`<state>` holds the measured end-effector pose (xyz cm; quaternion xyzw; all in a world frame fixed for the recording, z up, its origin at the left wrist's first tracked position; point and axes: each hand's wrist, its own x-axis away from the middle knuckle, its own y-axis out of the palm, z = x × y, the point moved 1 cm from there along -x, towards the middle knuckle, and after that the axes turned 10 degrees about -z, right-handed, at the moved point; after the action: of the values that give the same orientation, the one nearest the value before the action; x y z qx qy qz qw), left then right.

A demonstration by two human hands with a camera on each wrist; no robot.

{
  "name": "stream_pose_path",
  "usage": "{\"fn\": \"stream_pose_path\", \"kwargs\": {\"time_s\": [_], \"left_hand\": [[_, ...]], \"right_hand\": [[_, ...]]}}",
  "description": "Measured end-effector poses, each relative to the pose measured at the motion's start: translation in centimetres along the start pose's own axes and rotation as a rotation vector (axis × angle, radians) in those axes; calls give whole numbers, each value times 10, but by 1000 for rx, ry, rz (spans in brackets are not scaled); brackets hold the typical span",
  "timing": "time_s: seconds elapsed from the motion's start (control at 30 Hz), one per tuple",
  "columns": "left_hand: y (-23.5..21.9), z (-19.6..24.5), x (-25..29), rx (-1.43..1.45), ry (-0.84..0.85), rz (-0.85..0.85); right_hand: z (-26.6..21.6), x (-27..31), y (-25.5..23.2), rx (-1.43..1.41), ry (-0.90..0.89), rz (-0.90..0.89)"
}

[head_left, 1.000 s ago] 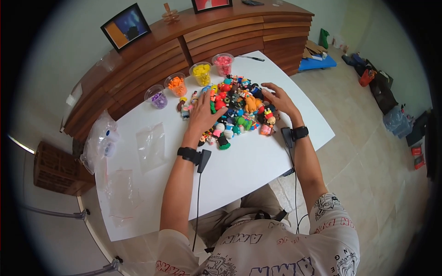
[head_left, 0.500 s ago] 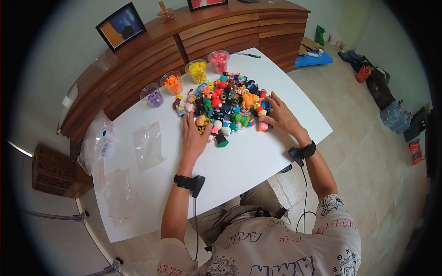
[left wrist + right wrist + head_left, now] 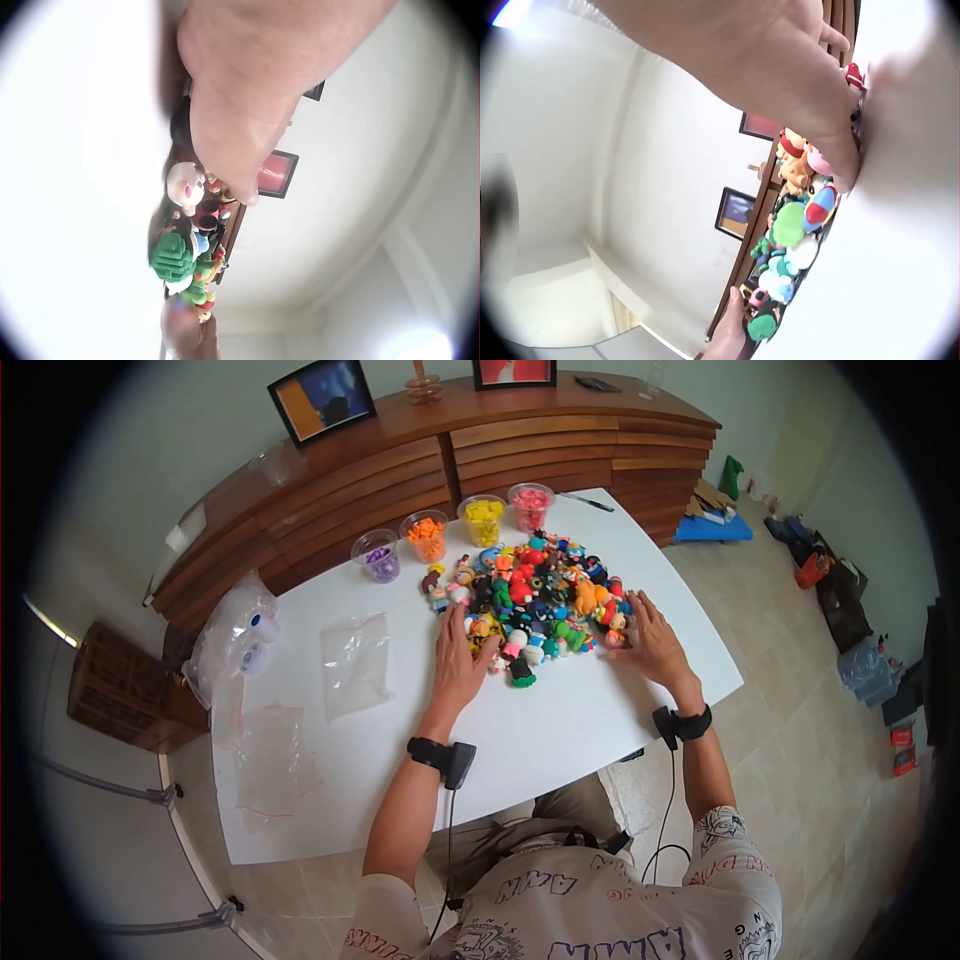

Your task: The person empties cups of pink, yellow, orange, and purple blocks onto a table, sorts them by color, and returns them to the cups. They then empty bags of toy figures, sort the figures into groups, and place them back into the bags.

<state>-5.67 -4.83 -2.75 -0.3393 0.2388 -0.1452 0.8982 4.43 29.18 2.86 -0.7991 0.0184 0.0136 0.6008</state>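
A pile of small colourful figurines [image 3: 545,600] lies on the white table [image 3: 540,750]. At its left edge rests my left hand [image 3: 462,670], fingers extended beside the nearest figurines. My right hand [image 3: 660,647] lies along the right edge, its fingers spread against the outer figurines. Neither hand holds a figurine. In the left wrist view, a white figurine head [image 3: 184,184] and a green-topped figurine [image 3: 172,259] stand close to my left hand [image 3: 244,97]. In the right wrist view, the thumb of my right hand [image 3: 780,75] is beside a pink figurine [image 3: 817,160].
Four clear cups hold purple [image 3: 381,563], orange [image 3: 426,540], yellow [image 3: 484,525] and pink pieces [image 3: 531,510] behind the pile. A pen [image 3: 588,502] lies at the back. Clear bags [image 3: 357,665] lie at the left, near a plastic bag with white items [image 3: 235,635]. A wooden cabinet [image 3: 540,455] stands behind.
Both hands have come down from over the pile to its near left and right edges. The head view has shifted, and the pile looks slightly more gathered at its right side.
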Motion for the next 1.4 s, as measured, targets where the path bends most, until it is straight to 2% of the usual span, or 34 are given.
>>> {"fn": "stream_pose_path", "kwargs": {"time_s": [0.1, 0.17, 0.23, 0.27, 0.3, 0.37, 0.4, 0.43, 0.47, 0.5, 0.57, 0.7, 0.83, 0.93, 1.0, 1.03, 1.13, 1.3, 1.37, 1.4], "left_hand": [[-2, 3, -1, 22, 15, 49], [-6, 3, -4, 89, -6, 145], [-12, 3, -6, 83, -3, 181], [-13, 1, -6, 80, 4, 215], [-13, 1, -5, 81, 5, 215], [-14, -1, -5, 23, 19, 313], [-16, -1, -3, 23, 19, 315], [-16, 1, 0, 82, -35, 204], [-17, 3, 0, 142, -88, 92], [-16, 4, 0, 143, -86, 92], [-13, 5, -1, 137, 7, 124], [-19, 11, -1, 166, -40, 121], [-21, 12, -3, 121, 59, 218], [-21, 14, -4, 142, 79, 265], [-24, 16, -3, 174, 83, 292], [-26, 17, -3, 166, 80, 299], [-30, 21, -4, 148, 154, 353], [-33, 29, -5, 204, 115, 347], [-37, 44, -12, 198, 166, 365], [-38, 52, -15, 200, 205, 384]], "right_hand": [[-7, 4, -3, 51, -31, 61], [-22, 5, 0, 43, -69, 89], [-44, 5, 10, -28, -235, 63], [-61, 4, 14, -39, -416, 87], [-80, 6, 20, -43, -410, -2], [-116, 12, 34, 195, -443, 23], [-123, 8, 35, 196, -445, 25], [-128, 5, 36, 263, -469, 26], [-130, 2, 36, 332, -492, 28], [-126, 0, 38, 334, -491, 29], [-110, -3, 39, 286, -429, -2], [-85, -2, 35, 281, -434, 32], [-71, -3, 32, 173, -367, 41], [-81, -4, 26, 192, -401, 26], [-100, 0, 23, 84, -402, 188], [-109, 1, 26, 80, -412, 190], [-131, 1, 39, -64, -697, -35], [-127, 1, 54, 145, -710, 98], [-125, 2, 50, 22, -643, -6], [-122, 2, 46, 21, -640, 6]]}}
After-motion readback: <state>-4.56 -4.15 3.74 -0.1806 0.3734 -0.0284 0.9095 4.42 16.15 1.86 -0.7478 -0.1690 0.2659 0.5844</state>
